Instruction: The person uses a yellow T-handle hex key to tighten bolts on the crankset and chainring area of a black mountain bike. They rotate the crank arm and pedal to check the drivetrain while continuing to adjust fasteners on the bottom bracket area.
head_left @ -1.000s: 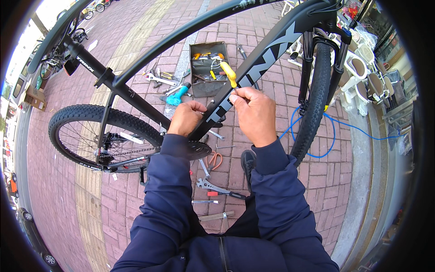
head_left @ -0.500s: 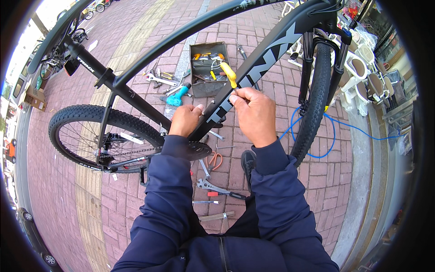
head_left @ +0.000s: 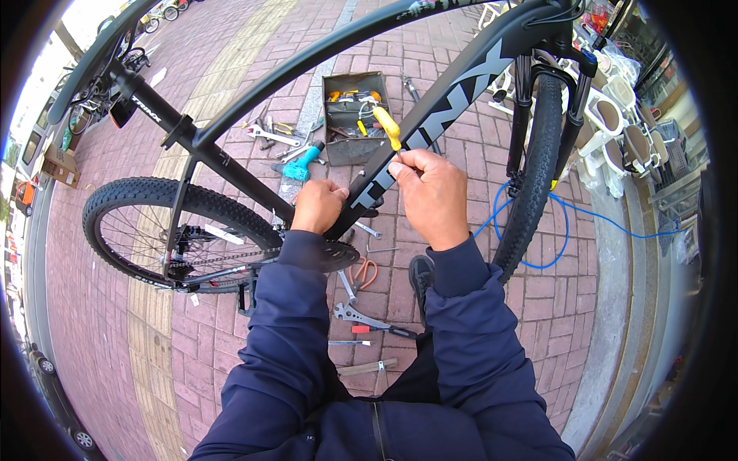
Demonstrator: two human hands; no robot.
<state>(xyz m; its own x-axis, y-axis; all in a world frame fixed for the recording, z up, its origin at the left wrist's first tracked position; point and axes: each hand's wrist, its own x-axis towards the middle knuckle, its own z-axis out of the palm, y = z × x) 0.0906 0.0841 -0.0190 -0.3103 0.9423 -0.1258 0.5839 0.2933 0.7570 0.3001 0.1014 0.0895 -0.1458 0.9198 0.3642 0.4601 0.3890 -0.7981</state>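
The yellow-handled screwdriver point(head_left: 387, 128) is showing over the down tube's point(head_left: 453, 101) edge, the right hand point(head_left: 433, 196) pinching its shaft. The left hand point(head_left: 317, 206) is curling nearby, grip unclear. Bare paving point(head_left: 486, 165) is separating right hand and front wheel point(head_left: 532, 169). The left thumb is sitting lower than before.

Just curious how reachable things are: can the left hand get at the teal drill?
Probably not without stooping: the teal drill lies on the paving, seemingly below the left hand and beyond the bike frame, though it shows uncovered between the tubes.
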